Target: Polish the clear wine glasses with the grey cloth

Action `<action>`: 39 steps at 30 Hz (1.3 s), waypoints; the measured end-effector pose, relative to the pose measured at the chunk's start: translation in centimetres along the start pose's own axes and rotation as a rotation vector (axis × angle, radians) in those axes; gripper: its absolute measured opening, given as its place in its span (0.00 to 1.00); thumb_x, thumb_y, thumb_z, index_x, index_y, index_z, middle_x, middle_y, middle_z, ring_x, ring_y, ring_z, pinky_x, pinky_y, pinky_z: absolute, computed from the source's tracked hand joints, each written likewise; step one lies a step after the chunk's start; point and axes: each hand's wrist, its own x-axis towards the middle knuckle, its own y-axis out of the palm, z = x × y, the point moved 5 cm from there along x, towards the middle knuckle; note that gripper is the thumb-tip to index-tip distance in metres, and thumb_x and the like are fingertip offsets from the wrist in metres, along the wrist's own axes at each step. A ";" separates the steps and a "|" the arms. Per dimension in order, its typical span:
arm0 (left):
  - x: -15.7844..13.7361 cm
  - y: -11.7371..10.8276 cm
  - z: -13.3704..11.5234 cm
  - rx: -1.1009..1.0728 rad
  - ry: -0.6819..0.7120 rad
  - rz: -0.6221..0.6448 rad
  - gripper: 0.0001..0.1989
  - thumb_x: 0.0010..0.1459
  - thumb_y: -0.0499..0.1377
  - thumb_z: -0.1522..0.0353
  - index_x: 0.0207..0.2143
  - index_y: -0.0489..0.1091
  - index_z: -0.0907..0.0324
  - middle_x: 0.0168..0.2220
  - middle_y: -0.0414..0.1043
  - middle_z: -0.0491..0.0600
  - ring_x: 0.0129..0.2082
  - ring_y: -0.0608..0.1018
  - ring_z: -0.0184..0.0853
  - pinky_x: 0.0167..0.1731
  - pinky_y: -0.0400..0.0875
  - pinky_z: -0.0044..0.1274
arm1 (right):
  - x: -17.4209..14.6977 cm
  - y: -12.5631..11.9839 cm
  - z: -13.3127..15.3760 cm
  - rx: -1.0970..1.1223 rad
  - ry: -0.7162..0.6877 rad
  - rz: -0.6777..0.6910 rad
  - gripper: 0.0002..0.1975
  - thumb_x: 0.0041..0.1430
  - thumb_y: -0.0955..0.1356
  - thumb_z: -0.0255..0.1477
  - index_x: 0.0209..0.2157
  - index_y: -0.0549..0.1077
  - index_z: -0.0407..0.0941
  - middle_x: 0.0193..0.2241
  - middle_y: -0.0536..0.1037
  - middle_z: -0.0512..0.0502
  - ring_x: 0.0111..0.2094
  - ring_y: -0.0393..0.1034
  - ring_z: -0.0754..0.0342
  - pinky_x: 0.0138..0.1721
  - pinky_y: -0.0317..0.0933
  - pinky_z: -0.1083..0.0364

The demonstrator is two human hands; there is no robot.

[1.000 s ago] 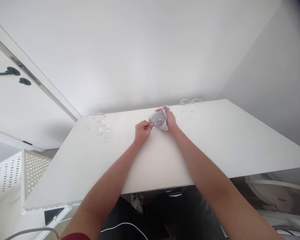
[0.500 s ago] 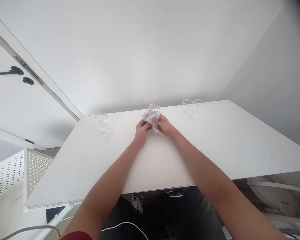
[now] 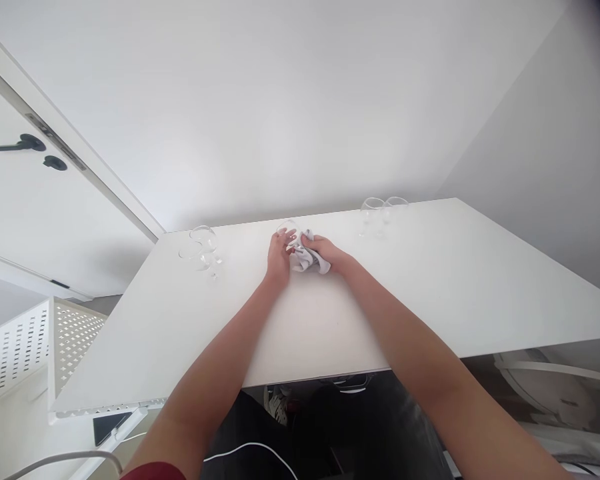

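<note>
Leftward goes the glass (image 3: 295, 227); my left hand (image 3: 279, 259) cups its bowl, my right hand (image 3: 331, 251) grips the cloth (image 3: 314, 261) against its lower part, over the table (image 3: 307, 327). Wiping looks unfinished; whether the left pair (image 3: 206, 244) and right pair (image 3: 375, 208) are done, I can't tell.

Both bare arms stretch forward, the left arm (image 3: 225, 347) and right arm (image 3: 410, 327) converging. The left hand (image 3: 279, 257) cups with its fingers (image 3: 281, 237) spread; the right hand (image 3: 330, 253) grips, thumb uppermost, pointing inward toward the left.
</note>
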 end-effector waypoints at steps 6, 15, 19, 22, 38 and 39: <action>-0.2 0.2 -0.7 0.027 0.093 0.075 0.27 0.58 0.66 0.50 0.54 0.71 0.53 0.60 0.73 0.57 0.60 0.75 0.46 0.56 0.71 0.35 | -0.6 1.2 1.3 -0.411 -0.208 -0.015 0.19 0.52 0.78 0.45 0.35 0.77 0.45 0.30 0.81 0.45 0.35 0.75 0.47 0.37 0.67 0.51; -0.1 0.2 -1.3 0.040 0.144 0.113 0.25 0.59 0.65 0.48 0.49 0.76 0.56 0.55 0.77 0.57 0.53 0.79 0.45 0.52 0.73 0.36 | -1.8 1.9 1.6 -0.130 -0.032 0.212 0.20 0.51 0.77 0.45 0.35 0.77 0.43 0.29 0.80 0.44 0.31 0.75 0.48 0.34 0.69 0.50; 0.2 -0.3 -1.2 0.016 0.149 0.087 0.25 0.58 0.66 0.49 0.50 0.76 0.57 0.56 0.77 0.58 0.54 0.79 0.45 0.55 0.72 0.37 | -1.5 2.1 1.6 -0.303 -0.153 0.092 0.17 0.54 0.75 0.43 0.36 0.76 0.45 0.30 0.79 0.46 0.33 0.74 0.48 0.37 0.67 0.50; 0.5 -1.0 -1.1 0.009 0.151 0.015 0.25 0.56 0.69 0.53 0.51 0.76 0.57 0.59 0.74 0.58 0.58 0.77 0.46 0.59 0.69 0.37 | -1.2 2.1 2.2 -0.600 -0.320 -0.143 0.13 0.55 0.75 0.41 0.33 0.74 0.47 0.27 0.77 0.48 0.33 0.71 0.48 0.37 0.64 0.51; 0.9 -1.9 -1.5 -0.045 0.217 -0.054 0.30 0.51 0.74 0.57 0.56 0.74 0.50 0.62 0.68 0.52 0.63 0.73 0.43 0.61 0.70 0.33 | 0.3 -1.5 -0.2 0.001 -0.094 -0.399 0.19 0.55 0.73 0.45 0.40 0.78 0.44 0.41 0.83 0.41 0.42 0.77 0.46 0.42 0.69 0.51; 0.7 -1.7 -1.7 -0.034 0.236 -0.055 0.30 0.51 0.74 0.57 0.56 0.74 0.50 0.63 0.68 0.52 0.63 0.73 0.42 0.61 0.70 0.33 | 0.3 -1.0 -0.5 0.014 -0.047 -0.321 0.18 0.54 0.74 0.42 0.39 0.78 0.44 0.40 0.83 0.40 0.41 0.77 0.45 0.41 0.70 0.51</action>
